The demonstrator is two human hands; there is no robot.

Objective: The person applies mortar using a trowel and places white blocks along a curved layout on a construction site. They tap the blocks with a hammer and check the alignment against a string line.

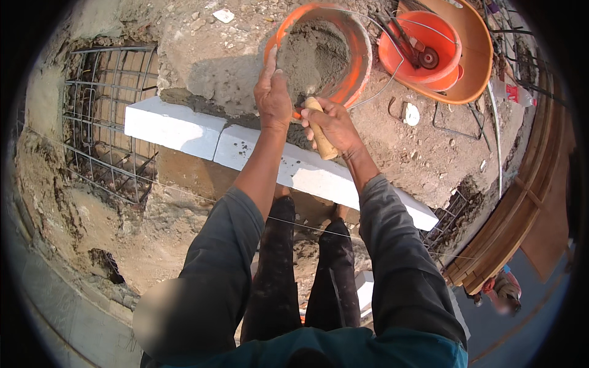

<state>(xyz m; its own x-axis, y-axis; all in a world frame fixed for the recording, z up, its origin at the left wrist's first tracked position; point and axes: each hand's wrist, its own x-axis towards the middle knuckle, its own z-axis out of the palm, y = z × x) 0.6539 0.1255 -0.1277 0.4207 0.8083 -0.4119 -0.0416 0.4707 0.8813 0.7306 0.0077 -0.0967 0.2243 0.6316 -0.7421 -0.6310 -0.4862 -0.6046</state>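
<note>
My left hand [273, 101] grips the near left rim of an orange bucket [359, 67] that holds wet grey mortar [313, 58]. My right hand [334, 126] is closed around a pale wooden handle [320, 144] beside the bucket's near rim; the tool's working end is mostly hidden. Below both hands runs a row of white blocks [172, 129], splashed with mortar in places, along a bed of wet mortar [208, 101].
An orange tub [475, 55] holds a red bucket [392, 55] with tools. Rebar cages [104, 116] sit in openings. A string crosses over my legs. Wooden boards [515, 202] line the right edge, with another person [503, 285] beyond. A plastic bottle [515, 92] lies near the tub.
</note>
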